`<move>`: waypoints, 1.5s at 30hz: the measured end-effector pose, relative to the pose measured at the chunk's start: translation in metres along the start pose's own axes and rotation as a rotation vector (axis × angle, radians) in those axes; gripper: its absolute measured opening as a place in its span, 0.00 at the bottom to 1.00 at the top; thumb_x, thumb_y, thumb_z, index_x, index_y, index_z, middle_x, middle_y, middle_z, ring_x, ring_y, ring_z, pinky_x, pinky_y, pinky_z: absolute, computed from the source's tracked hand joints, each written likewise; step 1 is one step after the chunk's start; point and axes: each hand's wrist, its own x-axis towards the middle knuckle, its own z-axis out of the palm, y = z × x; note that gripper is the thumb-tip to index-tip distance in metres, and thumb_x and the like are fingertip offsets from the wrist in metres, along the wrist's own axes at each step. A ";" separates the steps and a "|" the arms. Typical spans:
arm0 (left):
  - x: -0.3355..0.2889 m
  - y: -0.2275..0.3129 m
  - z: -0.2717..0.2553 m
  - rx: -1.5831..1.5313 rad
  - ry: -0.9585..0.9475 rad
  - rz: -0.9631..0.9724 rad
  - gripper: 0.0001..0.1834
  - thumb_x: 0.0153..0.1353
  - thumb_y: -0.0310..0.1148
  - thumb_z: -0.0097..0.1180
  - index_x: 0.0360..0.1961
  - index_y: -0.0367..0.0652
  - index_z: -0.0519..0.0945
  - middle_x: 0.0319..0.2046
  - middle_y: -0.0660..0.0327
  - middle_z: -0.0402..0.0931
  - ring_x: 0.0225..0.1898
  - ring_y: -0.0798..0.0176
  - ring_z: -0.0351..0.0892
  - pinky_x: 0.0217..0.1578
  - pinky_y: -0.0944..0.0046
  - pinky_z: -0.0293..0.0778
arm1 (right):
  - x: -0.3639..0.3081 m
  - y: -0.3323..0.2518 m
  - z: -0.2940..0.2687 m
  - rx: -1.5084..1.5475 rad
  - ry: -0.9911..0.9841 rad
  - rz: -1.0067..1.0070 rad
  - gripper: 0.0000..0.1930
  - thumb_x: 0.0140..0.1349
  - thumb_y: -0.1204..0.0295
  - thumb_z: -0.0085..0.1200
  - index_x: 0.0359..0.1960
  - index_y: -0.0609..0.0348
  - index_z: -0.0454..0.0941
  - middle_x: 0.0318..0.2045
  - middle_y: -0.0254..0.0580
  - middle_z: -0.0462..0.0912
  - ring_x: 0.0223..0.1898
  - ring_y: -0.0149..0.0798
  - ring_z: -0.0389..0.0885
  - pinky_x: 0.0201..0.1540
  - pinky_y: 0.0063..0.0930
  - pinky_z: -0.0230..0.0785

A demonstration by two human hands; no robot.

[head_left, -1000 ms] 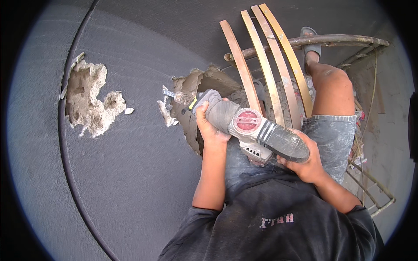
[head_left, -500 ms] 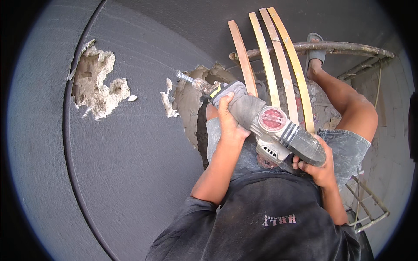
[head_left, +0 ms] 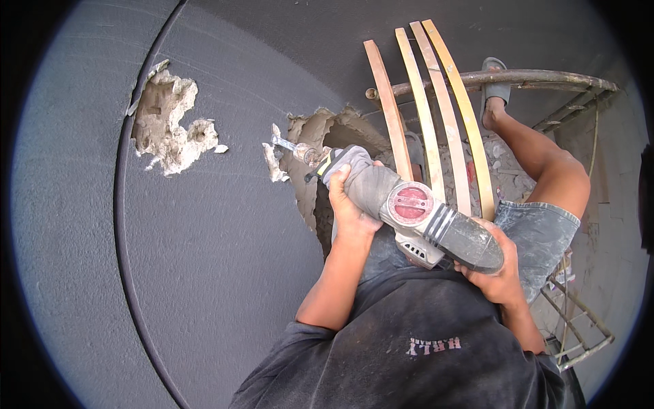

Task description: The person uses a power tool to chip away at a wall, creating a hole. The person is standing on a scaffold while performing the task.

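Observation:
Both my hands hold a grey rotary hammer drill [head_left: 381,180] with a red round dial on its side. My left hand [head_left: 351,204] wraps round the front of its body, behind the chuck. At the rear, my right hand [head_left: 499,266] grips the black handle; part of its fingers is hidden under it. A metal bit [head_left: 284,143] sticks out of the chuck toward the left. Its tip lies over a chipped strip of pale plaster [head_left: 274,160] at the edge of a large broken hole [head_left: 313,136] in the dark grey wall. Contact at the tip is hard to tell.
Another broken patch [head_left: 167,123] of bare masonry lies to the left, beside a long dark groove [head_left: 121,204]. Several wooden strips [head_left: 436,116] stand under a rusty scaffold pipe [head_left: 545,75] near my sandalled foot. Rubble [head_left: 501,157] covers the floor below; a metal frame [head_left: 579,320] stands at right.
The drill has shifted slightly down and left, with both hands on it. Its bit has come nearer the chipped plaster strip. The whole view has moved a little.

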 end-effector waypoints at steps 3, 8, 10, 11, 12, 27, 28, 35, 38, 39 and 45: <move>0.013 -0.003 0.003 0.054 0.111 -0.052 0.30 0.58 0.53 0.61 0.50 0.38 0.78 0.43 0.50 0.82 0.43 0.47 0.84 0.48 0.45 0.82 | 0.001 0.004 0.006 0.021 0.059 -0.034 0.36 0.46 0.80 0.65 0.63 0.73 0.74 0.52 0.47 0.85 0.55 0.35 0.82 0.62 0.30 0.71; 0.029 0.004 0.002 0.005 0.120 -0.091 0.31 0.57 0.49 0.64 0.54 0.37 0.75 0.44 0.48 0.81 0.43 0.47 0.84 0.48 0.45 0.82 | 0.015 0.008 0.008 -0.240 0.010 -0.179 0.37 0.52 0.83 0.63 0.67 0.72 0.67 0.41 0.44 0.86 0.38 0.33 0.86 0.45 0.28 0.80; 0.037 0.011 0.007 0.050 0.142 -0.067 0.31 0.56 0.49 0.64 0.55 0.37 0.75 0.44 0.48 0.81 0.44 0.47 0.84 0.48 0.45 0.82 | 0.023 0.001 0.015 -0.118 0.020 -0.097 0.36 0.52 0.83 0.64 0.66 0.71 0.69 0.42 0.43 0.86 0.41 0.32 0.85 0.49 0.28 0.78; 0.039 0.013 0.011 0.075 0.156 -0.051 0.31 0.56 0.49 0.64 0.55 0.38 0.75 0.45 0.47 0.81 0.44 0.47 0.84 0.48 0.45 0.83 | 0.026 -0.007 0.017 -0.011 0.023 -0.021 0.35 0.51 0.83 0.64 0.65 0.71 0.71 0.44 0.43 0.86 0.45 0.32 0.85 0.53 0.28 0.77; 0.038 0.015 0.019 0.077 0.186 -0.051 0.28 0.59 0.47 0.62 0.55 0.39 0.76 0.44 0.47 0.82 0.44 0.47 0.85 0.49 0.44 0.83 | 0.029 -0.011 0.018 0.095 0.026 0.056 0.34 0.50 0.84 0.64 0.64 0.71 0.72 0.47 0.43 0.86 0.48 0.32 0.85 0.57 0.29 0.75; 0.048 0.028 0.003 0.197 0.226 0.019 0.31 0.57 0.48 0.65 0.55 0.37 0.76 0.42 0.46 0.83 0.41 0.47 0.85 0.45 0.47 0.85 | 0.044 0.017 0.023 0.117 -0.023 0.050 0.35 0.52 0.81 0.68 0.65 0.70 0.72 0.53 0.43 0.82 0.55 0.32 0.79 0.62 0.31 0.71; 0.044 0.028 0.001 0.179 0.252 -0.001 0.30 0.57 0.47 0.65 0.55 0.37 0.76 0.43 0.46 0.83 0.41 0.47 0.85 0.45 0.46 0.85 | 0.046 0.016 0.024 0.122 -0.024 0.059 0.35 0.52 0.80 0.68 0.65 0.70 0.71 0.54 0.43 0.81 0.57 0.33 0.78 0.63 0.32 0.70; 0.044 0.028 0.009 0.221 0.321 0.027 0.29 0.57 0.48 0.64 0.54 0.38 0.77 0.42 0.45 0.83 0.41 0.46 0.85 0.44 0.47 0.85 | 0.038 0.018 0.028 0.137 -0.032 0.123 0.36 0.53 0.79 0.71 0.66 0.70 0.71 0.56 0.45 0.82 0.59 0.33 0.78 0.66 0.33 0.68; 0.043 0.031 0.004 0.178 0.324 0.015 0.29 0.58 0.46 0.64 0.55 0.39 0.77 0.43 0.45 0.83 0.41 0.46 0.85 0.45 0.45 0.85 | 0.040 0.019 0.032 0.146 -0.016 0.117 0.36 0.53 0.79 0.72 0.66 0.69 0.71 0.55 0.45 0.83 0.59 0.34 0.79 0.66 0.33 0.69; 0.043 0.032 0.001 0.188 0.319 0.026 0.29 0.58 0.46 0.64 0.55 0.39 0.77 0.43 0.44 0.83 0.41 0.46 0.85 0.45 0.45 0.85 | 0.035 0.017 0.035 0.136 -0.024 0.132 0.36 0.53 0.79 0.72 0.66 0.70 0.71 0.55 0.45 0.83 0.59 0.34 0.79 0.65 0.33 0.69; 0.055 0.034 0.011 0.160 0.311 0.014 0.32 0.56 0.46 0.66 0.56 0.38 0.75 0.43 0.45 0.82 0.41 0.46 0.85 0.45 0.45 0.85 | 0.053 0.017 0.031 0.067 -0.046 0.053 0.36 0.53 0.79 0.71 0.65 0.69 0.71 0.55 0.45 0.83 0.58 0.33 0.79 0.64 0.33 0.70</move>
